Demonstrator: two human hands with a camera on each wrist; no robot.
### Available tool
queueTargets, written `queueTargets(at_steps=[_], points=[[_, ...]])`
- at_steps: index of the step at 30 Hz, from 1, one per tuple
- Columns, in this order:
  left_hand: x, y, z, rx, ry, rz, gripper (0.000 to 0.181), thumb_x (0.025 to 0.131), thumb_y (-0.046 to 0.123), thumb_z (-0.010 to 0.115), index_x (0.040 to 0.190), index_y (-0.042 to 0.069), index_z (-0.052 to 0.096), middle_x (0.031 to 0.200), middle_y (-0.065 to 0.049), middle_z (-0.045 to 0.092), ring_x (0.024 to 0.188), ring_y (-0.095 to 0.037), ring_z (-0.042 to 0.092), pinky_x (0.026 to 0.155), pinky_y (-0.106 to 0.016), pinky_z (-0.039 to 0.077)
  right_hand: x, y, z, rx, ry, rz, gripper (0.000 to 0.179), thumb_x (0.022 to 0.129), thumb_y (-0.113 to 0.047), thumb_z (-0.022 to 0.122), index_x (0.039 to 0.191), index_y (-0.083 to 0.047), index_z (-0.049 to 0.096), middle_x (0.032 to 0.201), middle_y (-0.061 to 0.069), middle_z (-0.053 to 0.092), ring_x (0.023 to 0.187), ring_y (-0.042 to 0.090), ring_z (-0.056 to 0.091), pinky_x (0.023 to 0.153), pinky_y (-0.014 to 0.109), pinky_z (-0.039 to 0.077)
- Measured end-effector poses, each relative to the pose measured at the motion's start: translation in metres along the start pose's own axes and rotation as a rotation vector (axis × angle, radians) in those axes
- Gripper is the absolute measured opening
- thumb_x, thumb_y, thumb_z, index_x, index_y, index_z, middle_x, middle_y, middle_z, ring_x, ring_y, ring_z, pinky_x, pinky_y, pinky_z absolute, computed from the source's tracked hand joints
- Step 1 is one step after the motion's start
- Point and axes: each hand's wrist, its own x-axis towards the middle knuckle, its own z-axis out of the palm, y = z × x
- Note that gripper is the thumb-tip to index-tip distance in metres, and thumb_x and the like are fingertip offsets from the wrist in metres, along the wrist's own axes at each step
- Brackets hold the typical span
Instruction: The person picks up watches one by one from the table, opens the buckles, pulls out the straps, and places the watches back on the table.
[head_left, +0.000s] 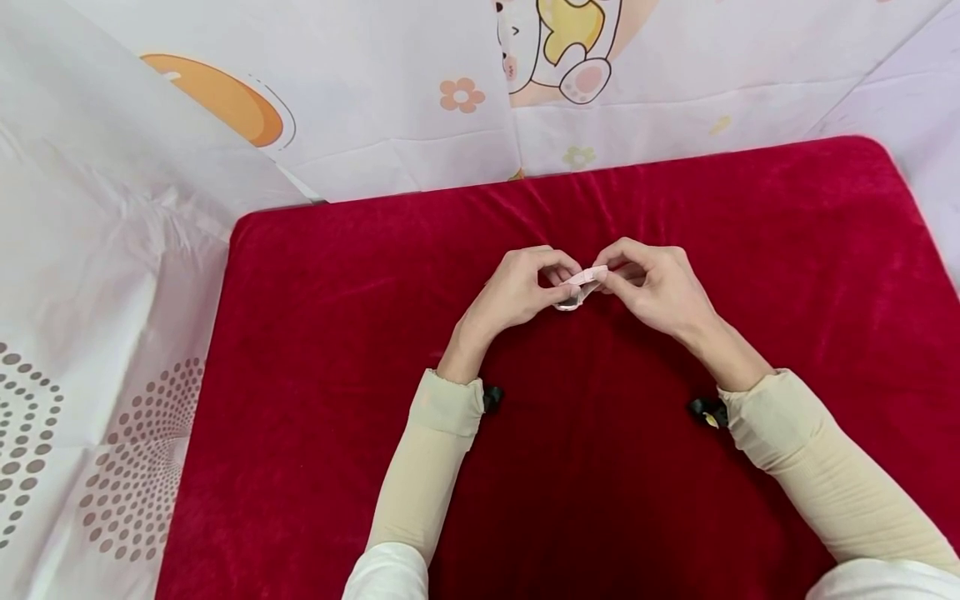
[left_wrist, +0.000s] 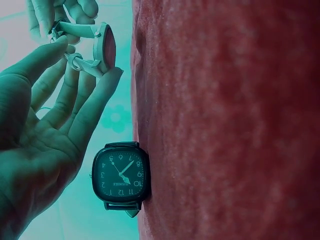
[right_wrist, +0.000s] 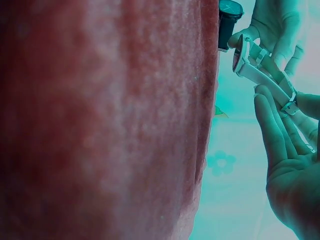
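Both hands meet over the middle of the cloth around a wristwatch with a pale pink strap (head_left: 588, 277), its strap bent into a loop. My left hand (head_left: 513, 287) holds it on the case side, a fingertip at the edge of the round case (left_wrist: 103, 47). With thumb and fingers, my right hand (head_left: 656, 287) pinches the strap near the metal buckle (right_wrist: 290, 107). A black square-faced watch (left_wrist: 121, 175) rests on its side on the cloth beyond the left hand, its dial facing the left wrist camera. In the head view the black watch is hidden.
A red velvet cloth (head_left: 337, 350) covers the table. Printed white curtains (head_left: 375, 92) hang behind it and along the left side. Small black devices (head_left: 705, 410) sit at both wrists, by the beige sleeves (head_left: 780, 425).
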Motion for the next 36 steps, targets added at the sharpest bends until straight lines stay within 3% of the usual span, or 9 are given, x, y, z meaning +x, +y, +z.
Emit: queueTargets(at_steps=[8,17,25,31,36], points=[[-0.001,0.0,-0.001,-0.01,0.002,-0.006,0.015,0.088,0.012,0.077,0.102,0.009,0.073,0.09,0.002,0.066,0.083,-0.007,0.062,0.073,-0.021,0.053,0.0,-0.005,0.0,0.024,-0.008,0.008,0.008,0.091,-0.001,0.07,0.099,-0.005,0.069,0.087,0.006,0.074,0.074,0.022,0.073,0.066,0.017,0.056],[-0.001,0.0,-0.001,-0.013,0.004,0.011,0.013,0.088,0.011,0.077,0.1,0.01,0.073,0.09,0.003,0.066,0.082,-0.005,0.063,0.071,-0.021,0.053,0.001,-0.03,-0.002,0.051,-0.007,-0.008,0.01,0.089,0.01,0.066,0.098,0.006,0.065,0.087,0.018,0.072,0.073,0.036,0.071,0.067,0.025,0.059],[-0.002,0.0,-0.001,-0.019,0.014,0.01,0.014,0.088,0.012,0.077,0.101,0.011,0.073,0.091,0.003,0.066,0.083,-0.005,0.063,0.072,-0.021,0.054,-0.001,-0.007,-0.001,0.059,-0.007,-0.005,0.011,0.092,0.001,0.068,0.102,-0.005,0.067,0.092,0.004,0.073,0.076,0.024,0.073,0.067,0.029,0.06],[-0.002,0.0,-0.001,-0.016,0.012,0.002,0.013,0.088,0.012,0.076,0.101,0.011,0.073,0.092,0.003,0.066,0.083,-0.005,0.063,0.072,-0.021,0.053,-0.002,-0.003,-0.001,0.071,-0.003,-0.005,0.01,0.094,0.0,0.066,0.103,-0.004,0.064,0.093,0.005,0.073,0.076,0.015,0.073,0.068,0.027,0.059],[-0.001,-0.001,-0.002,-0.008,0.02,0.011,0.014,0.089,0.012,0.076,0.102,0.01,0.073,0.092,0.002,0.066,0.083,-0.006,0.063,0.072,-0.021,0.053,-0.001,-0.004,-0.002,0.098,0.003,-0.019,0.011,0.094,0.004,0.063,0.104,0.001,0.062,0.096,0.01,0.072,0.077,0.015,0.072,0.07,0.026,0.059]])
